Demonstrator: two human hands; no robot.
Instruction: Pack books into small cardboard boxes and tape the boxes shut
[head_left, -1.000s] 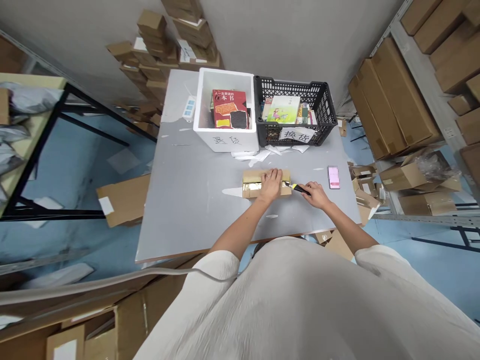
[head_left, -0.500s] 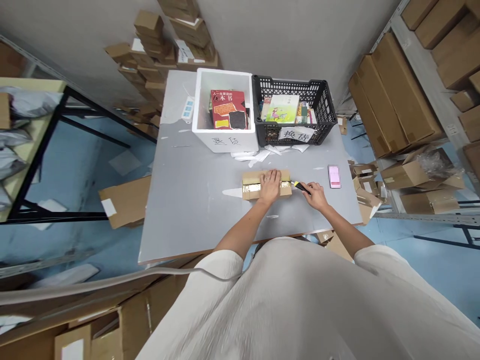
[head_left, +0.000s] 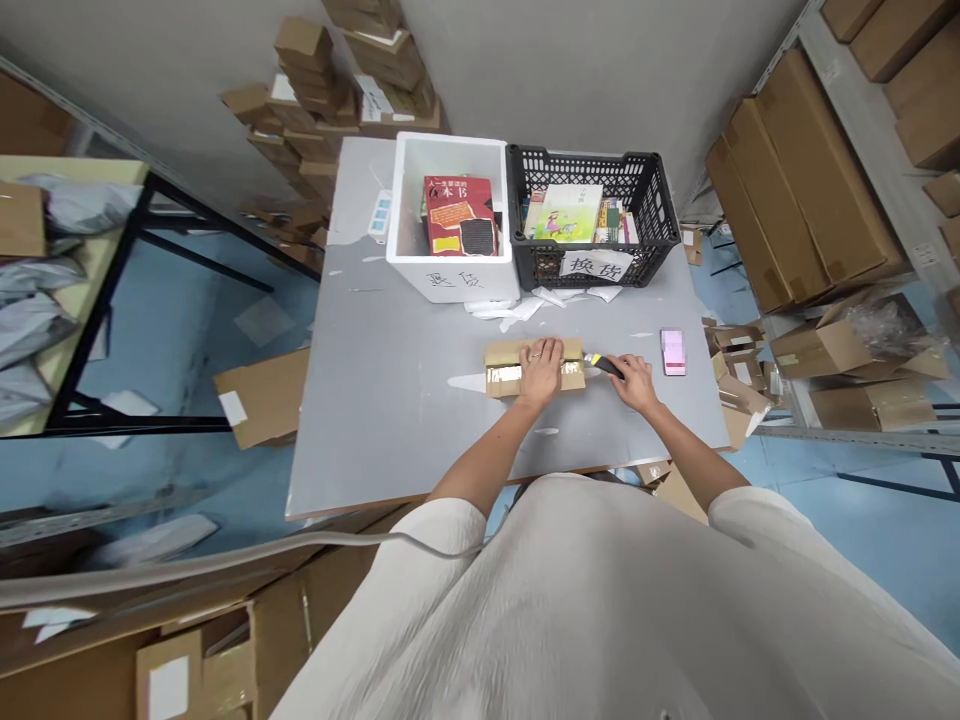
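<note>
On the grey table lies a small brown cardboard box with shiny tape along its seam. My left hand rests across its middle, fingers bent over the top and holding it against the table. My right hand is closed around the dark handle of a utility knife with yellow marks. The knife points left at the right end of the box. Its tip is too small for me to tell whether it touches the cardboard.
Behind the box stand a white foam bin with books and a black plastic crate with more books. Crumpled white paper lies before them. A phone is at the right. Shelves with cartons flank the table.
The knife and my right hand have shifted slightly right, and the handle is now tilted a little differently. My left hand stays on the box. The whole view has shifted slightly.
</note>
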